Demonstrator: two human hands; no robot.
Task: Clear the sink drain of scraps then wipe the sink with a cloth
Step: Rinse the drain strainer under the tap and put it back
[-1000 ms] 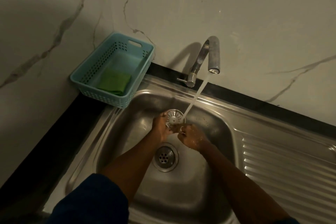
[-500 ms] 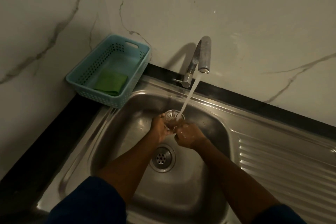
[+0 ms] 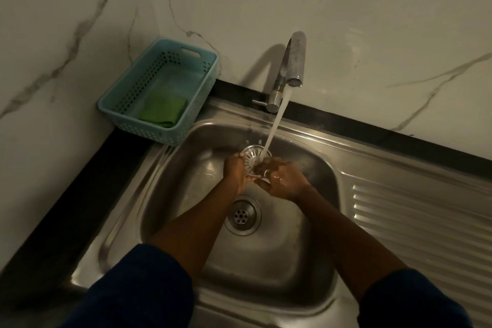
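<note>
the left hand [image 3: 235, 173] and right hand [image 3: 282, 178] both pinch the small metal strainer [image 3: 253, 154] by its rim under the tap [image 3: 292, 61] stream, above the sink drain [image 3: 242, 214]; light, stiff and likely slippery when wet, it wants a rim grip.

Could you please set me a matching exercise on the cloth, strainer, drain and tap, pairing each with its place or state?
1 cloth
2 strainer
3 drain
4 tap

A running
B in the basket
C held under the water
D uncovered, in the sink floor

Pairs: 1-B, 2-C, 3-D, 4-A
</note>
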